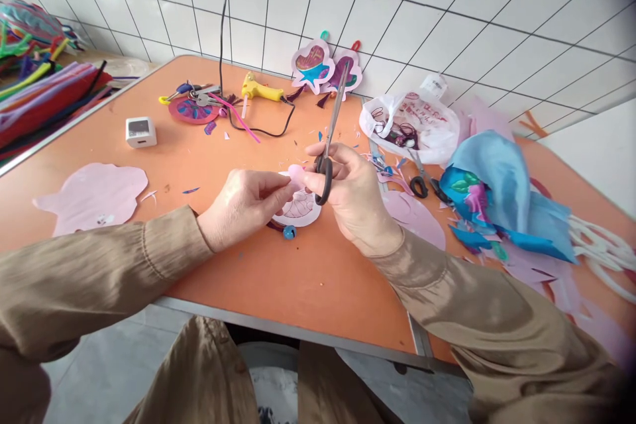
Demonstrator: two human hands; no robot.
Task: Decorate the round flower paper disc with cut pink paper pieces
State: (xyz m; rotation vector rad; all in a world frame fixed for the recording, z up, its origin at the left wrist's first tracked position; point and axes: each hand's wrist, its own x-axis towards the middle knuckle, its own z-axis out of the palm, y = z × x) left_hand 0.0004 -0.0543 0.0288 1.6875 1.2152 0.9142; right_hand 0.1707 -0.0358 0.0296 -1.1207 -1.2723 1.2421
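Note:
Over the orange table, my left hand (243,207) is closed, its thumb and finger pinching the edge of a small pink piece (297,173). My right hand (360,202) is closed around scissors (336,116) with black handles, their blades pointing up and away. Its thumb also touches the small pink piece from the right. Beneath both hands lies a pale pink scalloped cut-out (302,211) with a drawn pattern, partly hidden by my fingers. A blue bell (289,232) rests at its near edge on a dark cord.
A yellow glue gun (263,87) with its cord lies at the back, beside keys (203,98). A white adapter (140,132) and pink sheet (102,197) are left. Rightward are a plastic bag (437,122), more scissors (420,179) and blue fabric (497,165). Two ornaments (312,66) lean on the wall.

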